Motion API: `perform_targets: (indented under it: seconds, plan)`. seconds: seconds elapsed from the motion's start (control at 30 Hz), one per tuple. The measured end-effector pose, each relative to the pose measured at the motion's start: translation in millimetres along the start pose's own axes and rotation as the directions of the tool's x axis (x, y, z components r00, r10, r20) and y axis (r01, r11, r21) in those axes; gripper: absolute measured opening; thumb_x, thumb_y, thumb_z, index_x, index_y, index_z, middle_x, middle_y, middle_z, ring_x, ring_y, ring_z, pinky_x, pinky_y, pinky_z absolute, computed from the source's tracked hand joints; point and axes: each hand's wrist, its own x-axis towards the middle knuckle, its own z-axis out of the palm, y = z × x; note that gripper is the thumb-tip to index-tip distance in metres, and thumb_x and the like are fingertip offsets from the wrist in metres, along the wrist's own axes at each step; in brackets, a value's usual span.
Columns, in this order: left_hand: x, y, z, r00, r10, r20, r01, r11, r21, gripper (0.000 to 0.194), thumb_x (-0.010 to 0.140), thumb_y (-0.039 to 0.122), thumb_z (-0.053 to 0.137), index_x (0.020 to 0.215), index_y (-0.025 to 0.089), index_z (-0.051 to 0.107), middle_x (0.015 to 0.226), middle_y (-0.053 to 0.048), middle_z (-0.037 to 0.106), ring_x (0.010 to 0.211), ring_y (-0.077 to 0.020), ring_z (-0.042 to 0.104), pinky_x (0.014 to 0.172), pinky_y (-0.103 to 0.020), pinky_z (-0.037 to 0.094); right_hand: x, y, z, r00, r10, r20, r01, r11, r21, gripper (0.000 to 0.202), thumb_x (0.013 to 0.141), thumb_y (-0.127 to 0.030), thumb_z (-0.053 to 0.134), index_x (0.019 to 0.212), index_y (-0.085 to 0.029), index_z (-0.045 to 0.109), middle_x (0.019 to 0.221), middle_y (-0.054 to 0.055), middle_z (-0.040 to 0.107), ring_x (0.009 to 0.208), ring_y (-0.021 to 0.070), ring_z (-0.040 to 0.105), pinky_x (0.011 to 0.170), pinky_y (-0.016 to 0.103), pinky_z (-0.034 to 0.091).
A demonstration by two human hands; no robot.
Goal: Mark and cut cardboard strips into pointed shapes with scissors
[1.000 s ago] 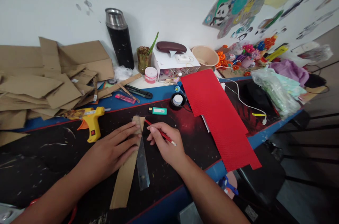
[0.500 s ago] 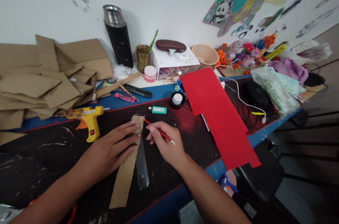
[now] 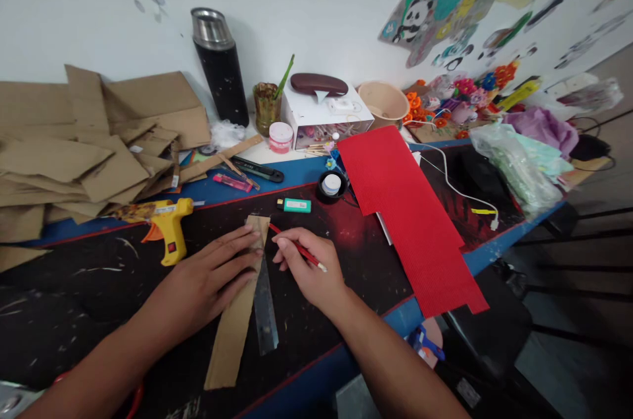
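Observation:
A narrow cardboard strip lies slantwise on the dark mat, and a clear ruler crosses over its upper part. My left hand rests flat on the ruler and strip, fingers stretched out and pressing them down. In my right hand is a red pencil, pinched between thumb and fingers. Its tip points at the right edge of the strip near the top; whether it touches I cannot tell. Just beyond the strip lies a teal lighter.
A yellow glue gun lies left of my hands. Cardboard pieces are heaped behind it. To the right, a red corrugated sheet overhangs the table's front edge. A black flask, a green cutter and a white box line the back.

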Motion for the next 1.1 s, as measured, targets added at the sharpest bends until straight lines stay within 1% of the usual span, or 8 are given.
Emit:
perform_targets:
  seconds: [0.17, 0.33, 0.5, 0.73, 1.1]
  plan:
    - [0.0, 0.3, 0.2, 1.0, -0.018, 0.0, 0.018, 1.0, 0.002, 0.023, 0.11, 0.025, 0.063, 0.126, 0.023, 0.079, 0.148, -0.009, 0.075, 0.148, -0.0278, 0.064, 0.124, -0.042, 0.055, 0.5, -0.3, -0.4, 1.0, -0.01, -0.006, 0.01, 1.0, -0.011, 0.019, 0.107, -0.033, 0.066, 0.102, -0.021, 0.08, 0.078, 0.001, 0.078, 0.06, 0.0131, 0.072, 0.061, 0.023, 0.059]
    - [-0.7, -0.3, 0.8, 0.999, -0.036, 0.001, 0.036, 0.999, -0.016, 0.025, 0.109, 0.025, 0.064, 0.129, 0.025, 0.079, 0.149, -0.008, 0.075, 0.148, -0.0282, 0.064, 0.123, -0.044, 0.057, -0.4, -1.7, -0.4, 1.0, -0.021, -0.007, 0.021, 1.0, -0.004, 0.019, 0.107, -0.032, 0.066, 0.102, -0.021, 0.08, 0.078, 0.002, 0.078, 0.061, 0.0132, 0.072, 0.061, 0.023, 0.06]
    - [-0.5, -0.4, 0.0, 1.0, -0.023, 0.008, 0.023, 1.0, -0.015, 0.024, 0.109, 0.024, 0.064, 0.129, 0.023, 0.078, 0.15, -0.008, 0.074, 0.149, -0.0271, 0.063, 0.126, -0.042, 0.054, -0.1, -0.6, -0.3, 1.0, -0.029, -0.007, 0.029, 1.0, -0.005, 0.019, 0.107, -0.032, 0.066, 0.102, -0.02, 0.08, 0.078, 0.002, 0.079, 0.06, 0.013, 0.072, 0.061, 0.023, 0.06]
    - [0.7, -0.1, -0.3, 1.0, -0.012, 0.002, 0.012, 1.0, -0.002, 0.023, 0.11, 0.024, 0.063, 0.127, 0.023, 0.078, 0.149, -0.009, 0.074, 0.149, -0.0281, 0.063, 0.123, -0.043, 0.057, -0.4, -0.5, -0.2, 1.0, -0.021, -0.005, 0.021, 1.0, -0.013, 0.021, 0.108, -0.036, 0.065, 0.102, -0.022, 0.08, 0.079, 0.001, 0.078, 0.061, 0.0136, 0.073, 0.061, 0.024, 0.06]
    - [-0.1, -1.0, -0.7, 1.0, -0.017, 0.007, 0.017, 0.999, -0.033, 0.022, 0.107, 0.021, 0.066, 0.126, 0.022, 0.078, 0.15, -0.01, 0.074, 0.149, -0.0284, 0.063, 0.125, -0.042, 0.055, -0.9, -2.1, -0.7, 1.0, -0.03, 0.001, 0.03, 1.0, -0.01, 0.02, 0.108, -0.035, 0.065, 0.102, -0.022, 0.079, 0.078, 0.001, 0.078, 0.06, 0.0136, 0.072, 0.061, 0.024, 0.06]
